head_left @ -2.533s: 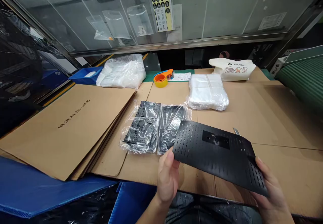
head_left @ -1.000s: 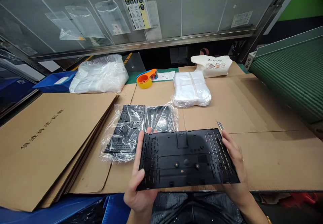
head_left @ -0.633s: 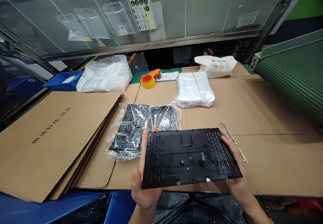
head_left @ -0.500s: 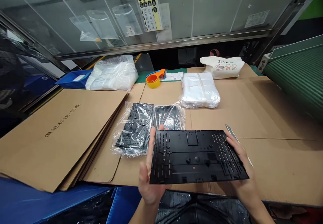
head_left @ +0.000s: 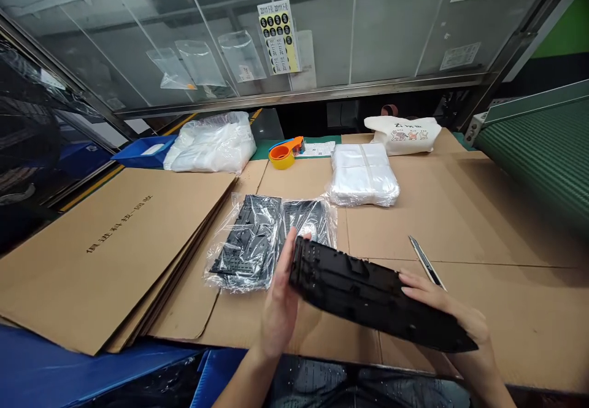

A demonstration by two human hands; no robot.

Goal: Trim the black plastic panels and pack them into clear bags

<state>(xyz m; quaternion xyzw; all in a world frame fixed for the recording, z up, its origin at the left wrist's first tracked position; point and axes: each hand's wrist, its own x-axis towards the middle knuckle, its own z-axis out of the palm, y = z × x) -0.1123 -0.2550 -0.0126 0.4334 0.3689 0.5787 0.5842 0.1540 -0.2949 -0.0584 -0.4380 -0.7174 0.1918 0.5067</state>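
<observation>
Between my two hands I hold a black plastic panel (head_left: 368,291) with slots and moulded ribs, tilted so that I see it at a shallow angle. My left hand (head_left: 280,297) presses against its left end. My right hand (head_left: 448,310) grips the right end, fingers over the far edge. Behind my left hand lie similar black panels (head_left: 253,236) in a clear plastic bag. To the right, a utility knife (head_left: 427,263) rests on the cardboard just beyond my right fingers.
Stacked cardboard sheets (head_left: 119,242) lie at the left. Toward the back are a white plastic bundle (head_left: 211,144), a tape dispenser (head_left: 284,153), a tied stack of clear bags (head_left: 365,175) and a white cloth pouch (head_left: 405,135). A green conveyor belt (head_left: 543,144) runs along the right.
The panel has turned from facing me to a steep tilt, its right end now lower. My right hand has shifted to the right, and more of the knife shows.
</observation>
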